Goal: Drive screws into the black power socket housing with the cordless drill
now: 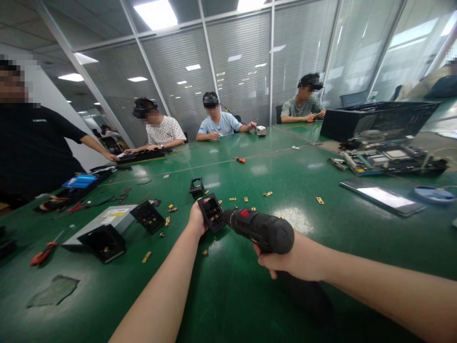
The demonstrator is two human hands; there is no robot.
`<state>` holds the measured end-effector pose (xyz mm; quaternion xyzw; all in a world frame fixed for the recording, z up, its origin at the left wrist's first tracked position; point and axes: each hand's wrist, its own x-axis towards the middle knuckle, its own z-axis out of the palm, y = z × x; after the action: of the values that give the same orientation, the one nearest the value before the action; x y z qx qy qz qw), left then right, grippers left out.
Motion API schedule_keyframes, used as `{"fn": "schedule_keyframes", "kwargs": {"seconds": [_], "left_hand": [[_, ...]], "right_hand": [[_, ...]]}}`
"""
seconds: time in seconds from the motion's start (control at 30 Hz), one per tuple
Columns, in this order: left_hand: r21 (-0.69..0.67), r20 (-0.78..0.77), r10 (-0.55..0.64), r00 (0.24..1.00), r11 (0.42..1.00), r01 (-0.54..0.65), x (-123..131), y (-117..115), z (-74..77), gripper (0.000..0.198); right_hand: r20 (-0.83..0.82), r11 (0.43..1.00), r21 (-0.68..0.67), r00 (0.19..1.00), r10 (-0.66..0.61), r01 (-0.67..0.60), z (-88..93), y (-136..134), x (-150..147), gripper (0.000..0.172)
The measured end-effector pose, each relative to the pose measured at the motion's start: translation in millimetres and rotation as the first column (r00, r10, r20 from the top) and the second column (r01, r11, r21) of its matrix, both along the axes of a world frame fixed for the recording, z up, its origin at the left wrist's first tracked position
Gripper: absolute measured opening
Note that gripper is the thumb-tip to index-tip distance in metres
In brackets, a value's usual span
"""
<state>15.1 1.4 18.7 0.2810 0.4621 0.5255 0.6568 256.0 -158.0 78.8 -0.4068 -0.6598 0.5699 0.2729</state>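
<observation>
My left hand (198,218) is closed round the side of a black socket box (211,209), whose open face shows brass terminals inside. A black cordless drill (262,229) with a red switch is gripped by my right hand (282,259). Its chuck end points left and meets the right edge of the box; the bit's tip cannot be made out. To the left, a second black box (148,216) with brass parts leans by a third black box (102,242). Beyond my left hand stands a small black frame (196,186). Loose brass plates (245,199) lie around the boxes.
A grey metal case (107,220) and an orange-handled screwdriver (43,254) lie at left. At right are a tablet (382,196), circuit boards (392,159) and a black computer case (352,125). Several people sit or stand round the green table (228,305); another screwdriver (240,160) lies farther back.
</observation>
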Motion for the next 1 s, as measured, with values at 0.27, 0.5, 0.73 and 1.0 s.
{"fn": "schedule_keyframes", "kwargs": {"seconds": [0.27,0.5,0.73,1.0], "left_hand": [[-0.024,0.026,0.001,1.000,1.000,0.000,-0.2,0.1,0.0,0.029],[-0.005,0.011,0.013,1.000,1.000,-0.013,0.8,-1.6,0.2,0.029],[0.000,0.024,0.000,1.000,1.000,0.000,-0.5,-0.5,-2.3,0.030],[-0.007,0.031,0.000,1.000,1.000,0.000,0.1,-0.6,-2.4,0.029]], "right_hand": [[-0.021,0.999,-0.037,0.999,-0.035,0.034,-1.6,-0.8,-1.5,0.019],[0.006,0.997,-0.050,0.998,-0.056,0.056,-0.7,-1.4,-0.7,0.017],[-0.026,0.997,-0.071,0.999,-0.039,0.037,1.9,-2.1,-1.4,0.013],[-0.018,0.998,-0.056,0.999,-0.043,0.042,-3.8,-2.5,-0.3,0.009]]}}
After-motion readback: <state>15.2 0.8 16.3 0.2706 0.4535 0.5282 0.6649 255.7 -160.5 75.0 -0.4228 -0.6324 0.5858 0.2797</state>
